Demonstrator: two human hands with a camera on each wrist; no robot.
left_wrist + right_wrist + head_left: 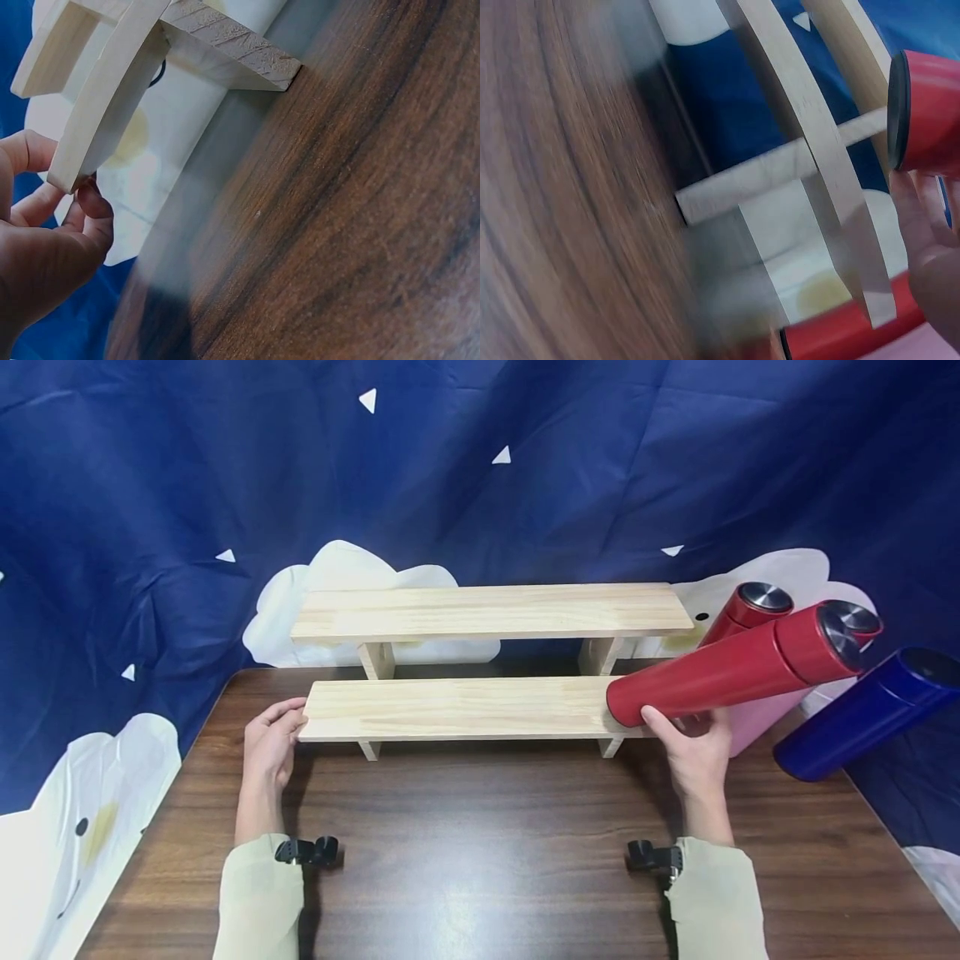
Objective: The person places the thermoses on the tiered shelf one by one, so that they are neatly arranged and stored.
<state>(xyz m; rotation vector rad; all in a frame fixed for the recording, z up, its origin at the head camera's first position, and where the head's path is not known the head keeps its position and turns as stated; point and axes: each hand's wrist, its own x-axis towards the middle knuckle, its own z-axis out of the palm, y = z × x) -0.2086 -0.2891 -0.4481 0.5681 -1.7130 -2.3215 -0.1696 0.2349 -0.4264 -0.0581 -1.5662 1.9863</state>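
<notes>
A two-tier pale wooden shelf (457, 706) stands on the table. My left hand (272, 747) pinches the left end of its lower board, with fingertips at the board's edge in the left wrist view. On the other side, my right hand (699, 762) grips a red thermos (731, 668) from below. The thermos leans over to the right, its silver-topped cap up and its dark base (898, 112) at the right part of the lower board. That base is raised off the table in the right wrist view.
Behind the held thermos stand two more red thermoses (723, 625), partly hidden. A pink bottle (768, 722) shows beneath it, and a blue thermos (862, 718) stands at the table's right edge. A blue patterned cloth (465, 510) hangs behind the brown wooden table (480, 843).
</notes>
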